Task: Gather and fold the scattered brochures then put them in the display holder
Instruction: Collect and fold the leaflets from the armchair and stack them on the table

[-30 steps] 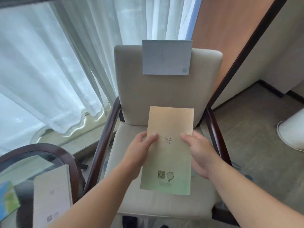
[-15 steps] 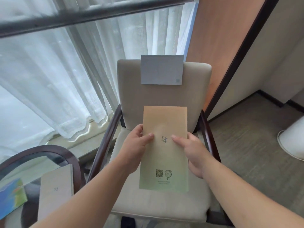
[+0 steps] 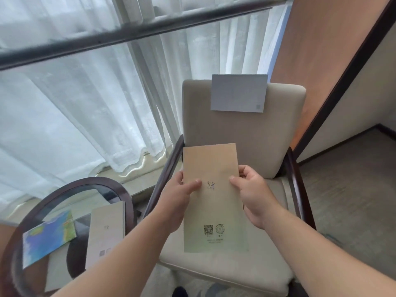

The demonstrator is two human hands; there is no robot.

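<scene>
Tan paper fading to pale green at the bottom: that is the brochure (image 3: 214, 202) I am holding up over the seat of the beige armchair (image 3: 246, 146), roughly at the centre of my view. My left hand (image 3: 180, 202) is gripping its left edge, thumb lying across the front near the small printed characters, fingers hidden behind the sheet. My right hand (image 3: 252, 194) is pinching the right edge the same way, thumb on the front, fingers curled behind. Both hands are closing on the brochure at about mid height, and it is standing nearly upright, with a QR code and a round seal showing near its lower end.

At 12 o'clock from it, a pale grey sheet (image 3: 239, 93) is hanging over the top of the chair's backrest. At 8 o'clock, the round glass bench (image 3: 70, 189) with a dark wooden rim is carrying a cream brochure (image 3: 107, 230), lying flat, partly hidden by my left forearm. Just beside that, further toward 9 o'clock, a blue and green leaflet (image 3: 47, 236) is lying on the same bench. White sheer curtains (image 3: 85, 114) are filling the view from 9 to 12 o'clock
</scene>
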